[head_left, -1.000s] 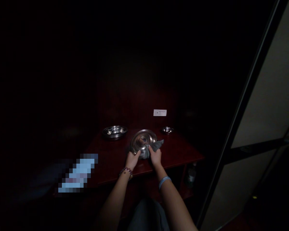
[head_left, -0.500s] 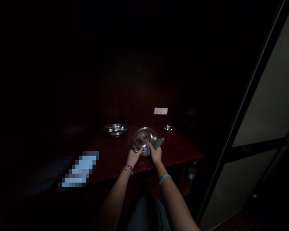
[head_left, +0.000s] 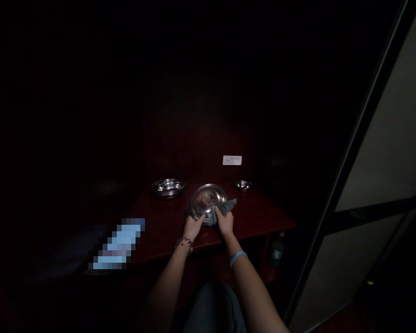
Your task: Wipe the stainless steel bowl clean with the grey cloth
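Observation:
A round, shiny metal plate (head_left: 206, 196) is held tilted above the dark red desk, its inner face towards me. My left hand (head_left: 193, 226) grips the near left rim, thumb on top and the other fingers hidden beneath. My right hand (head_left: 225, 223) is closed on a grey cloth (head_left: 228, 206) and presses it against the near right edge of the plate. One corner of the cloth sticks out to the right. Whether the right fingers also hold the rim under the cloth is hidden.
Metal plates or dishes (head_left: 168, 187), seemingly stacked, stand at the desk's (head_left: 253, 215) back left. A small metal bowl (head_left: 242, 185) sits back right, below a white wall socket (head_left: 232, 160). A bottle (head_left: 277, 249) stands under the desk. A pixelated bright patch (head_left: 119, 243) lies left; a pale panel (head_left: 377, 162) rises right.
Almost nothing differs. The whole view has shifted very slightly, and both hands keep their hold on the plate and cloth.

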`<action>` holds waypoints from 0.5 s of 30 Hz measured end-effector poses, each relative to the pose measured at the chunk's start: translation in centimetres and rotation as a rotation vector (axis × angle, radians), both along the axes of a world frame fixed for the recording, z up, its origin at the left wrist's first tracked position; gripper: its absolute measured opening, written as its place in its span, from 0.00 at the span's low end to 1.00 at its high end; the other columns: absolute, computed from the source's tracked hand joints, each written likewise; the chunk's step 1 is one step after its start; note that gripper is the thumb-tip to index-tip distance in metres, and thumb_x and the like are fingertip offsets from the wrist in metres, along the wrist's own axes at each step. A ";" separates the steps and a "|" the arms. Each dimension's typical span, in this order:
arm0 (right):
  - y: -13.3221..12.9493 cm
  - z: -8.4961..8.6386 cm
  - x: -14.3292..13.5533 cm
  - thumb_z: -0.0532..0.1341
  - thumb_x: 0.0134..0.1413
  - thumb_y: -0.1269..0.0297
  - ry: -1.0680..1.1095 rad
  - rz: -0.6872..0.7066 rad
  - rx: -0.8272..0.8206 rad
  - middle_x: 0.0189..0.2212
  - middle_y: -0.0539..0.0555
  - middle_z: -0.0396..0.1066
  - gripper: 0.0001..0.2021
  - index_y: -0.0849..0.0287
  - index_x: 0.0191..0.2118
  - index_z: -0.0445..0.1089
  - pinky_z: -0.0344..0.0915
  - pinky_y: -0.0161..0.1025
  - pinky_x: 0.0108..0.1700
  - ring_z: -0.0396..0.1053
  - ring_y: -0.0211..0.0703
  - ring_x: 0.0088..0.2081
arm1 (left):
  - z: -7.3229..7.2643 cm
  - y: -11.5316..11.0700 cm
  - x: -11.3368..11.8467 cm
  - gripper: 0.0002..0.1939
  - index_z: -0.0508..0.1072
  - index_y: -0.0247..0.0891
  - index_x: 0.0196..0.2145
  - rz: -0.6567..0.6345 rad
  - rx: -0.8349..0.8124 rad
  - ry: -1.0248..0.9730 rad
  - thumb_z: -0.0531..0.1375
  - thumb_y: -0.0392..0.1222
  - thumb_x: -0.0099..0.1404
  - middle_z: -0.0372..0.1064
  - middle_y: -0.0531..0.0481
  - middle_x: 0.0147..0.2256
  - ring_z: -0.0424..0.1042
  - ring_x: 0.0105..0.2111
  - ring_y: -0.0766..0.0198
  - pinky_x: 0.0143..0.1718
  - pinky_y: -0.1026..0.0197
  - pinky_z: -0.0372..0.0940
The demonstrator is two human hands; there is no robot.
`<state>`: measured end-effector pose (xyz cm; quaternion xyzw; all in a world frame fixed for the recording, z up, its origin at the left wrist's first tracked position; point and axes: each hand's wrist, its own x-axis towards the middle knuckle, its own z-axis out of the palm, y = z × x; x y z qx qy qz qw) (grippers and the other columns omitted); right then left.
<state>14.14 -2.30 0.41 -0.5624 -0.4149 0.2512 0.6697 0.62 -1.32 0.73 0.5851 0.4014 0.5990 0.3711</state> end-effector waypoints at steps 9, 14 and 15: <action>0.2 -0.2 0.3 0.65 0.46 0.52 0.015 0.047 -0.001 0.38 0.63 0.79 0.19 0.64 0.38 0.77 0.71 0.38 0.42 0.77 0.51 0.41 | 0.0 0.0 0.2 0.19 0.74 0.33 0.46 0.010 -0.029 -0.041 0.64 0.36 0.54 0.75 0.42 0.47 0.73 0.49 0.58 0.56 0.56 0.63; 0.2 -0.3 0.5 0.65 0.46 0.51 0.011 0.027 -0.035 0.38 0.64 0.78 0.21 0.65 0.37 0.78 0.71 0.39 0.41 0.77 0.53 0.41 | -0.3 0.3 0.5 0.23 0.73 0.29 0.47 -0.083 -0.019 -0.107 0.65 0.42 0.55 0.74 0.37 0.49 0.73 0.49 0.54 0.56 0.52 0.64; 0.2 -0.3 0.6 0.65 0.46 0.50 0.013 0.024 -0.038 0.38 0.64 0.78 0.21 0.66 0.37 0.78 0.71 0.39 0.40 0.77 0.54 0.41 | -0.4 0.3 0.6 0.24 0.72 0.28 0.48 -0.109 -0.015 -0.115 0.65 0.42 0.55 0.73 0.36 0.49 0.73 0.49 0.54 0.56 0.51 0.64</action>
